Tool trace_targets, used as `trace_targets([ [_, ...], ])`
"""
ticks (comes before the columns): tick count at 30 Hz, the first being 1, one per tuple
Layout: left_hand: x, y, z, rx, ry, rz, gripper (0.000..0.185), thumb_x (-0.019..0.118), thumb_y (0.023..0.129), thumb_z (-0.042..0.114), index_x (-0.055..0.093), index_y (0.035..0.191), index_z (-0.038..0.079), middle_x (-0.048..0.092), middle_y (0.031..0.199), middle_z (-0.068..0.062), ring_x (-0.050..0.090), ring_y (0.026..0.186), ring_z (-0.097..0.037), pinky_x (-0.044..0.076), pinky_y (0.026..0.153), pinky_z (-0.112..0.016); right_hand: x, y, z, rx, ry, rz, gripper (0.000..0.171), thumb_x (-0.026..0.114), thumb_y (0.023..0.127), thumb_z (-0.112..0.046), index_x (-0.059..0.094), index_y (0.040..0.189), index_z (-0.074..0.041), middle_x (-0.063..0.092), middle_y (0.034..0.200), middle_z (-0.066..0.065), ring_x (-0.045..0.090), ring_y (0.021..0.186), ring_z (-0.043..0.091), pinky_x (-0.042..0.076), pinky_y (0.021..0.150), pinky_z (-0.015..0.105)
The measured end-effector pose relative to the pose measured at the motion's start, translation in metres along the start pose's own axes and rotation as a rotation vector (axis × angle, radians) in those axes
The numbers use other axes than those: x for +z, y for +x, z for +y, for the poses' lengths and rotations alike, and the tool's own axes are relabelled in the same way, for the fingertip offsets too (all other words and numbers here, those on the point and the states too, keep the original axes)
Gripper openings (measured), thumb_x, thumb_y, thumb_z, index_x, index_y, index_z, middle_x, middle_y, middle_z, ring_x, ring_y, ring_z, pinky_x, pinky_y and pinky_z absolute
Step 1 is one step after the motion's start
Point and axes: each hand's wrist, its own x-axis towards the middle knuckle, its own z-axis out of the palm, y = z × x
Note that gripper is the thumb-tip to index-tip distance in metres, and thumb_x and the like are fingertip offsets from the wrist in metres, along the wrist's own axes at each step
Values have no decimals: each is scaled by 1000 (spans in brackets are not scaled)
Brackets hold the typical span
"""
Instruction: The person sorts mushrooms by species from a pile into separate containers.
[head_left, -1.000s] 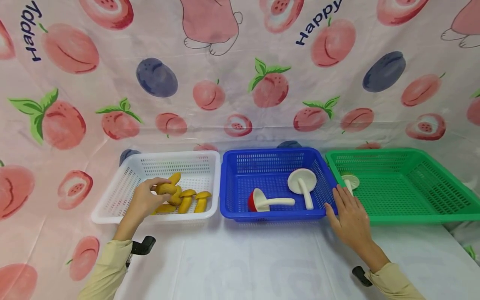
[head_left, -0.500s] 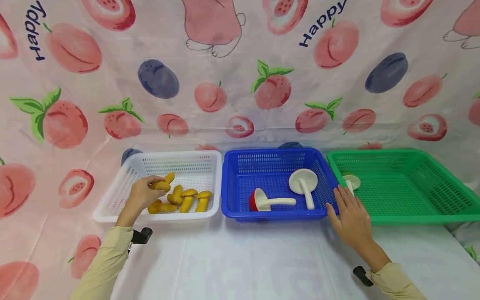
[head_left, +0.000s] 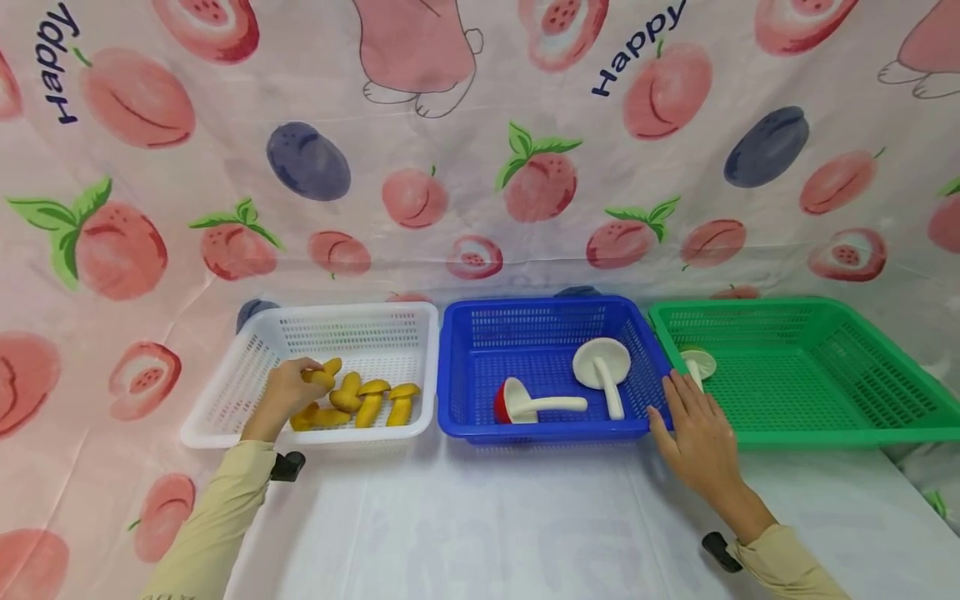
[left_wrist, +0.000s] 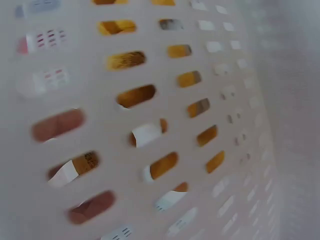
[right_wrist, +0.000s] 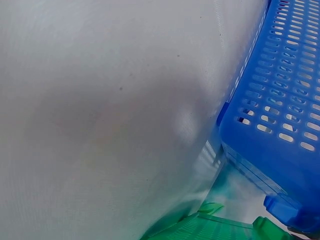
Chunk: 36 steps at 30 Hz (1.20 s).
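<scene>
My left hand (head_left: 307, 377) reaches into the white basket (head_left: 225, 425) and pinches a yellow toy mushroom (head_left: 324, 372) just above several other yellow mushrooms (head_left: 371, 402) lying there. In the left wrist view only the white basket wall (left_wrist: 150, 100) fills the frame, with yellow mushrooms (left_wrist: 135, 95) showing through its slots. My right hand (head_left: 678, 393) lies flat with straight fingers on the blue basket's (head_left: 540, 429) right front corner, beside the green basket (head_left: 825, 429).
The blue basket holds a red-capped mushroom (head_left: 517, 404) and a white mushroom (head_left: 603, 367). A pale mushroom (head_left: 699, 364) lies in the green basket's left end. White cloth (head_left: 487, 517) covers the table in front. A fruit-print curtain (head_left: 480, 167) hangs behind.
My left hand has carried the yellow mushroom slightly left and lower, closer to the pile in the white basket. The right hand has stayed where it was.
</scene>
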Motion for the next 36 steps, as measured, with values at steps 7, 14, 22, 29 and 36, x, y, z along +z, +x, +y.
trace_targets([
  [7,4,4,-6,-62,21,18,42,61,84,8,53,121,-9,52,116,-33,50,92,-37,49,77,-43,0,1,-2,1,2,3,55,51,94,-32,48,132,8,44,138,26,37,129,43,28,104,60],
  [14,5,7,-4,-78,25,0,42,59,83,3,51,122,-9,51,112,-33,54,86,-35,50,71,-37,-1,1,-2,2,3,0,55,50,94,-31,48,132,8,43,139,26,37,129,43,27,105,58],
  [22,7,10,-8,-114,85,-70,48,52,87,4,44,131,-11,41,130,-37,43,106,-43,43,91,-51,0,2,-2,0,-5,-2,56,50,94,-33,47,133,8,43,139,26,37,129,43,29,103,60],
  [29,4,6,-5,-92,89,-108,46,49,91,9,43,131,-12,42,128,-37,48,98,-40,45,86,-49,-1,0,-3,7,5,-2,56,53,93,-30,47,133,8,43,139,26,37,129,43,28,105,58],
  [36,4,3,-1,-35,87,-118,46,50,90,10,45,131,-10,42,130,-36,49,97,-39,46,84,-48,-2,-1,-4,24,14,-34,56,52,94,-30,46,134,8,42,140,26,35,130,43,26,105,59],
])
